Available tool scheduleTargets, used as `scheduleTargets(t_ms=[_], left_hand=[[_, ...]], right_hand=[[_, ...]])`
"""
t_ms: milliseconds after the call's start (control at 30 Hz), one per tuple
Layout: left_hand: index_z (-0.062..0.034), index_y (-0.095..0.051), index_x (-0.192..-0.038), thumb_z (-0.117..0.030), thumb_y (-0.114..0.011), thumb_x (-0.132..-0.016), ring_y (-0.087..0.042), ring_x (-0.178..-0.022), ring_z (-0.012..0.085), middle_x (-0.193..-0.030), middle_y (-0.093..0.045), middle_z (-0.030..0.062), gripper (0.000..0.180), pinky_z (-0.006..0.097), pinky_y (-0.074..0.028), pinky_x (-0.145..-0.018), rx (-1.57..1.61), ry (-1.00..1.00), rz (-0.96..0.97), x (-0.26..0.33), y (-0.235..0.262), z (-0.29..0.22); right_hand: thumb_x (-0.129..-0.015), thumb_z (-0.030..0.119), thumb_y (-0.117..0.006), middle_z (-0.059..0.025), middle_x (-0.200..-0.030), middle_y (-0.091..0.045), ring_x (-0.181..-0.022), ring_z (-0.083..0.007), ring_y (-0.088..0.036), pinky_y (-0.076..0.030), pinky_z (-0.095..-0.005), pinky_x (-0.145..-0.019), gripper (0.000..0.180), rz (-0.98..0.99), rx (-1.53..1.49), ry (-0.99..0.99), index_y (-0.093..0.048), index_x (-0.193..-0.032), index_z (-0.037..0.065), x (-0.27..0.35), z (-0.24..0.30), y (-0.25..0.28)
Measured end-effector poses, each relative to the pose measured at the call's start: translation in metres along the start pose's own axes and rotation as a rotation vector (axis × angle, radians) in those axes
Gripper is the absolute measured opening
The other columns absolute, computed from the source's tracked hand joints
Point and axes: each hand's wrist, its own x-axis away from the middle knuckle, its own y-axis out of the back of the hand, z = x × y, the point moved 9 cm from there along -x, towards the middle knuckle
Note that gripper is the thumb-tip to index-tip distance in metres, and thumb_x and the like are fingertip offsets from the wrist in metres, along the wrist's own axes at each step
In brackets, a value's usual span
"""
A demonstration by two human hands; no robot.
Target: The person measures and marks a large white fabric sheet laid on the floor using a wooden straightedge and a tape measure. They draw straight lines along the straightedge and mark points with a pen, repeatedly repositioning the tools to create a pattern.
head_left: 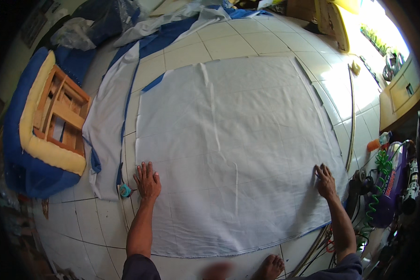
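A large whitish fabric sheet [261,140] lies spread on the tiled floor, with a blue underside showing at a folded corner and along the near right edge. Long creases run down its middle. My left hand [148,180] rests flat on its left edge, fingers spread and holding nothing. On the right side, my right hand [325,181] presses on the cloth with fingers apart and slightly bent, also empty. Just left of my left hand is a small teal tape measure [125,190] on the floor. My bare foot [272,267] is by the near edge of the sheet.
Left of the sheet lies a strip of white-and-blue fabric [109,121], beside a seat piece with yellow foam [56,161] and a wooden frame [65,112]. At right are a purple tank [390,186], a green coiled hose [381,170], a cabinet [399,100] and a long thin strip [352,116].
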Motion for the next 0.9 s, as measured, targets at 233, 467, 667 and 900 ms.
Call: scheduleTargets(t_ms=[233,467,667,900], left_hand=[[-0.0111,-0.04,-0.159,-0.031,-0.042,-0.109,-0.024,-0.156,0.0409,-0.168,-0.031,0.018,0.054,0.065,-0.021,-0.123,0.072,0.115,0.04,0.089,-0.006,0.044],[-0.0034,-0.041,-0.155,-0.026,-0.055,-0.105,-0.04,-0.147,0.0405,-0.157,-0.044,0.0214,0.057,0.059,-0.032,-0.118,-0.114,0.473,-0.222,0.19,0.053,0.121],[-0.0029,-0.052,-0.138,-0.026,-0.063,-0.102,-0.059,-0.114,0.0392,-0.123,-0.059,0.0191,0.045,0.053,-0.049,-0.096,-0.034,0.804,-0.031,0.355,0.044,0.182],[0.0017,-0.058,-0.115,-0.013,-0.056,-0.105,-0.063,-0.096,0.0426,-0.106,-0.061,0.0197,0.017,0.05,-0.052,-0.079,0.183,0.601,-0.463,0.41,0.137,0.192]], right_hand=[[-0.084,-0.005,-0.048,-0.0237,-0.162,-0.039,-0.152,-0.0408,-0.035,-0.031,-0.0488,-0.123,0.074,-0.001,-0.05,0.023,-0.048,-0.155,0.015,0.075,0.005,-0.012],[-0.086,-0.01,-0.044,-0.0247,-0.15,-0.053,-0.139,-0.0403,-0.051,-0.043,-0.0454,-0.116,0.064,-0.024,-0.117,-0.08,-0.054,-0.147,0.002,0.105,0.011,-0.008],[-0.086,-0.012,-0.046,-0.0261,-0.122,-0.071,-0.114,-0.0402,-0.069,-0.055,-0.0446,-0.099,0.053,-0.062,-0.28,0.1,-0.061,-0.136,0.0,0.118,0.075,-0.01],[-0.086,-0.006,-0.053,-0.0217,-0.116,-0.073,-0.108,-0.0422,-0.069,-0.055,-0.0476,-0.094,0.047,-0.031,-0.346,0.147,-0.066,-0.128,0.008,0.139,0.163,0.011]])
